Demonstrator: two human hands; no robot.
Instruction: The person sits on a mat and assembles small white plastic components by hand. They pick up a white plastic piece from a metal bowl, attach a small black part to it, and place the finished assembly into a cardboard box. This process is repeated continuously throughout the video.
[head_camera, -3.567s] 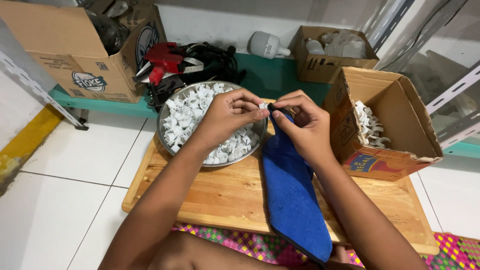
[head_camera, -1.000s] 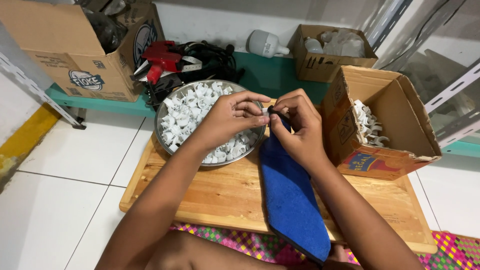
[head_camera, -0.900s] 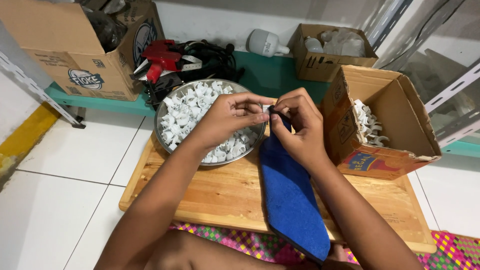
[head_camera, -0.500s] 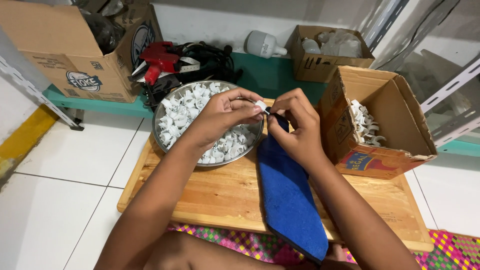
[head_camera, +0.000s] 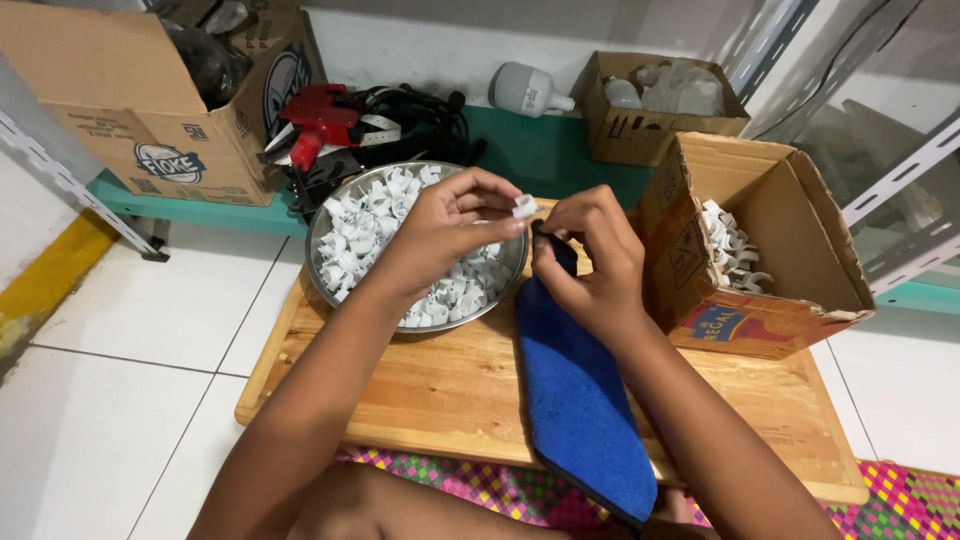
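pinching white clip (head_camera: 524, 206) between hands (head_camera: 520, 240)

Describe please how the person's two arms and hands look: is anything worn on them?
Both arms are bare from the hands up to where they leave the picture, with no sleeves in view. The left hand and the right hand have no gloves. I see no ring, watch or bracelet on the fingers or wrists that show. The nails look short and unpainted.

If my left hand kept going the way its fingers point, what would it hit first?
Probably the right hand: the left hand, pinching a small white plastic clip, points right toward it, though depth is unclear.
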